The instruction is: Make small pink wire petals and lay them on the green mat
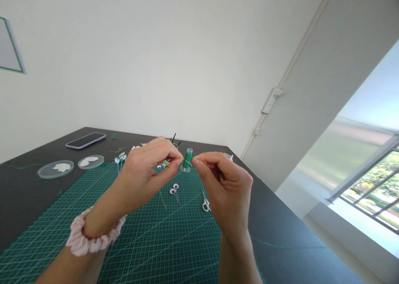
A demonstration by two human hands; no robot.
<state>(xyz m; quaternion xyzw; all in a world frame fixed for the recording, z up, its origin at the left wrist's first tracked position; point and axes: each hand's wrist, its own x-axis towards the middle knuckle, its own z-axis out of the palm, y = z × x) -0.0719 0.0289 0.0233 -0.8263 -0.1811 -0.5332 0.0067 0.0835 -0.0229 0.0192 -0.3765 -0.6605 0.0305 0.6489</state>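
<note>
My left hand, with a pale pink scrunchie at the wrist, pinches one end of a short thin wire. The other end sits between the thumb and forefinger of my right hand. The wire bows slightly in the gap between my fingertips, above the green cutting mat. Directly behind it stands a spool of green wire. Two small pink wire-stemmed petals lie on the mat below my hands. White-handled scissors rest beside my right hand, partly covered by it.
On the left are a phone and two clear shallow dishes holding white pieces. Pale blue petals on stems lie near my left wrist. Loose green thread trails along the dark table at right. A white wall rises behind.
</note>
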